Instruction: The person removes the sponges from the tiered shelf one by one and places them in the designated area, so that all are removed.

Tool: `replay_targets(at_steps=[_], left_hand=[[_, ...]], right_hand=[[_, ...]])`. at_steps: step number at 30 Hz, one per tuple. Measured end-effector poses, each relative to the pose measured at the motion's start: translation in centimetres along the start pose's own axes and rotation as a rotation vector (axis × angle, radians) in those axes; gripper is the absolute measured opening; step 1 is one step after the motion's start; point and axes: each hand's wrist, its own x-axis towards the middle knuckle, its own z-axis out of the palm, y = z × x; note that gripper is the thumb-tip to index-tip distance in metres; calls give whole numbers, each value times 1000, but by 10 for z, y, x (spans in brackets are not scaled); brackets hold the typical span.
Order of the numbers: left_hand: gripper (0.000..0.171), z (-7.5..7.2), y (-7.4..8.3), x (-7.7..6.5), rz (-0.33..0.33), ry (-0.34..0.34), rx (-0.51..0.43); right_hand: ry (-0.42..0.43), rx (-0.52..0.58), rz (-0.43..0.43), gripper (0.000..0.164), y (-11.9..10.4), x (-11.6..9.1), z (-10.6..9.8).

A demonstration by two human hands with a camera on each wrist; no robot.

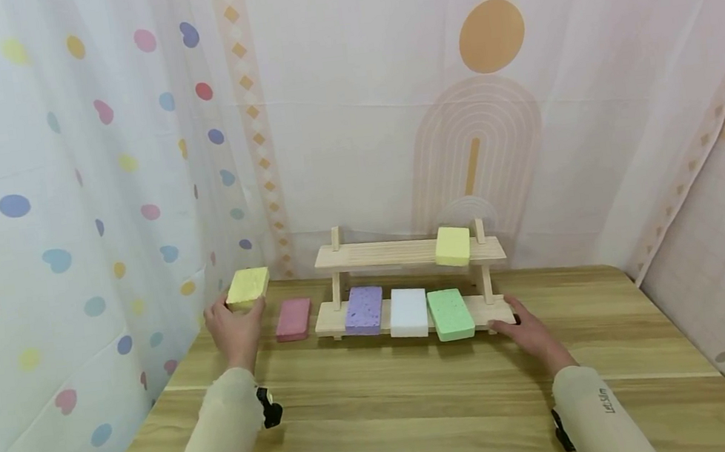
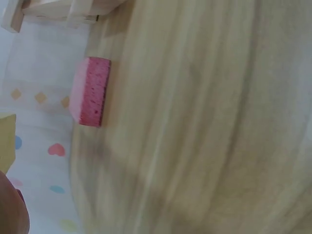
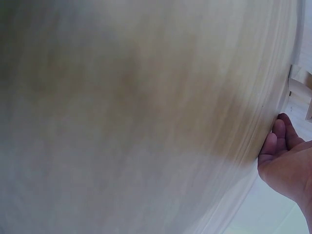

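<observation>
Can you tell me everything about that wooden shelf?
The shelf looks like pale, grainy wood and stands upright on the table. It has an upper board, a lower board and posts near both ends. A purple block, white block and green block rest on the lower board; a yellow block sits on the upper. The right hand holds the lower board's right end.
</observation>
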Motion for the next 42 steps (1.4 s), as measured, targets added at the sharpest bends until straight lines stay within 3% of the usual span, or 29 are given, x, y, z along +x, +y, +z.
replay_targets(at_steps=[9, 16, 23, 32, 42], left_hand=[[73, 1, -16, -6, 8, -6, 31], [80, 1, -26, -13, -26, -55, 58], [84, 2, -33, -18, -68, -96, 46], [75, 5, -39, -22, -34, -83, 104], [75, 8, -42, -21, -54, -98, 125]], right_hand=[[5, 1, 3, 91, -2, -1, -1], [-3, -13, 7, 90, -3, -2, 0], [1, -8, -1, 89, -4, -3, 0], [6, 2, -8, 91, -1, 1, 1], [9, -12, 6, 89, 1, 2, 0]])
